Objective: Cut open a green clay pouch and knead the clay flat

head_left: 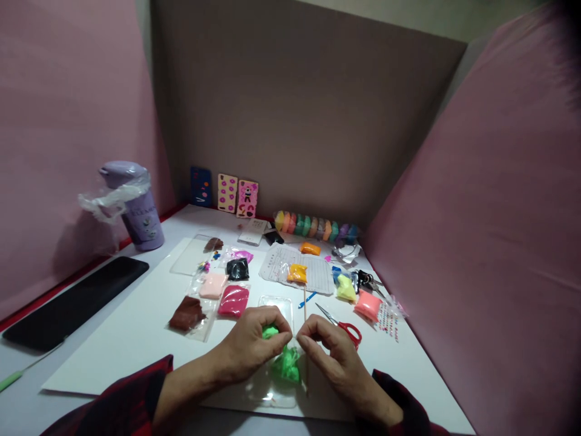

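My left hand (252,342) is closed with a lump of bright green clay (270,332) inside its curled fingers. Close against its fingertips, my right hand (338,360) is pinched; whatever small bit it grips is too small to make out. Just under both hands sits more green clay in a crinkled clear wrapper (288,366). That wrapper lies over a clear phone case (269,396), which my left hand partly hides. A thin wooden stick (305,381) runs lengthwise beside the case, and red-handled scissors (353,334) lie beyond my right hand.
Packets of brown clay (186,313), red clay (233,301) and yellow clay (345,288) lie around the white board (113,357). A purple tumbler (140,212) and black phone (77,303) stand left. Decorated cases (227,192) lean at the back beside a clay tube (313,226).
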